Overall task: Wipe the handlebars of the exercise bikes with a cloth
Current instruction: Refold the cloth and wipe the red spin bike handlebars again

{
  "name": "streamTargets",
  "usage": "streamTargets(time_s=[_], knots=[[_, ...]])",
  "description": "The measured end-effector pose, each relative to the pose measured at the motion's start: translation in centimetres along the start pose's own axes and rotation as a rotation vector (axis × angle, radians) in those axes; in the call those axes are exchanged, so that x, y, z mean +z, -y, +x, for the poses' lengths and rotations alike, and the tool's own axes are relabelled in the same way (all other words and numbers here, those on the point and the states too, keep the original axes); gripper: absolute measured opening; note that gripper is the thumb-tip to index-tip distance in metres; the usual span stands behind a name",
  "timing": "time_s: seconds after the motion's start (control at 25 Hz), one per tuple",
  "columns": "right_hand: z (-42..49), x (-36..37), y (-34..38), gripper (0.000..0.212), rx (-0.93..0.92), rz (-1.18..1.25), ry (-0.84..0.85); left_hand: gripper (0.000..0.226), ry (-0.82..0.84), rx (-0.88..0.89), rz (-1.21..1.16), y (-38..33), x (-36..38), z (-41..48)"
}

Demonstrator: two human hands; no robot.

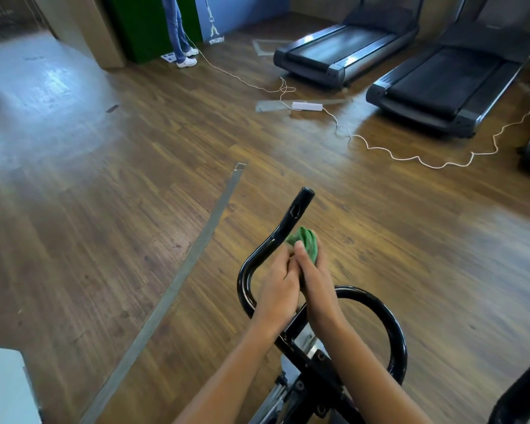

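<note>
A black curved handlebar (283, 224) of an exercise bike rises from the lower middle of the head view, its left horn ending near the floor strip. A second loop of the bar (392, 322) curves to the right. A crumpled green cloth (306, 243) sits beside the left horn, and my right hand (314, 276) is closed around it. My left hand (277, 284) presses against the right hand just beside the bar, its fingers curled at the cloth's lower end. Both forearms reach in from the bottom edge.
Two black treadmills (343, 53) (447, 87) stand at the back right. A white cord and power strip (307, 106) lie on the wooden floor. A person's legs (178, 35) stand at the back by a green panel. A grey metal strip (196, 246) crosses the floor.
</note>
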State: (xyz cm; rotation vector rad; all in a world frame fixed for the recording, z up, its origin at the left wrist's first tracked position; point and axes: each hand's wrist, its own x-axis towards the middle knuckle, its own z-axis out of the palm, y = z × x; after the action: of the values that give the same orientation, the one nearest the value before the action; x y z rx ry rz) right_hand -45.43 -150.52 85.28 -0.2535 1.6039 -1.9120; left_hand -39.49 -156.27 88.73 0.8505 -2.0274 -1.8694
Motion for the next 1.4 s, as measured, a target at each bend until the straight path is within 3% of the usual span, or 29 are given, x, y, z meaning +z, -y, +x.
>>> streamTargets(time_s=[0.08,0.2,0.28,0.36,0.44,0.52,0.64,0.8,1.04,1.24,1.4], knots=[[1.7,-1.1,0.0,0.049,-0.022,0.002,-0.057,0.029,0.057,0.003,0.074,-0.1,0.4,2.1],[4.5,-2.6,0.2,0.043,-0.179,-0.176,-0.053,0.023,-0.017,0.024,0.205,0.1,-0.2,6.2],[6.6,-4.1,0.0,0.049,-0.429,-0.502,-0.089,0.018,-0.216,0.079,0.362,1.0,-1.6,8.6],[9.1,-5.9,-0.2,0.053,-0.802,-0.922,-0.060,0.015,-0.393,0.068,0.459,2.6,-3.4,10.2],[11.3,-7.3,0.6,0.048,-1.144,-1.160,0.037,0.014,-0.395,0.023,0.553,4.6,-5.1,10.9],[13.7,-7.7,1.4,0.047,-1.301,-1.256,0.089,0.020,-0.323,-0.086,0.612,6.5,-5.9,10.9],[15.1,-7.2,0.4,0.052,-1.311,-1.372,0.135,0.050,-0.265,-0.200,0.516,8.1,-5.8,10.2],[15.3,-6.5,-2.5,0.065,-1.280,-1.389,0.151,0.063,-0.329,-0.167,0.518,8.3,-5.6,10.3],[15.5,-6.9,-1.9,0.075,-1.362,-1.471,0.097,0.067,-0.361,-0.168,0.522,8.1,-5.4,9.9],[14.9,-5.2,-0.4,0.047,-1.369,-1.415,0.146,0.067,-0.359,-0.162,0.500,8.4,-5.6,9.9],[16.0,-6.5,-2.0,0.054,-1.398,-1.356,0.230,0.066,-0.355,-0.173,0.500,8.4,-5.6,10.0]])
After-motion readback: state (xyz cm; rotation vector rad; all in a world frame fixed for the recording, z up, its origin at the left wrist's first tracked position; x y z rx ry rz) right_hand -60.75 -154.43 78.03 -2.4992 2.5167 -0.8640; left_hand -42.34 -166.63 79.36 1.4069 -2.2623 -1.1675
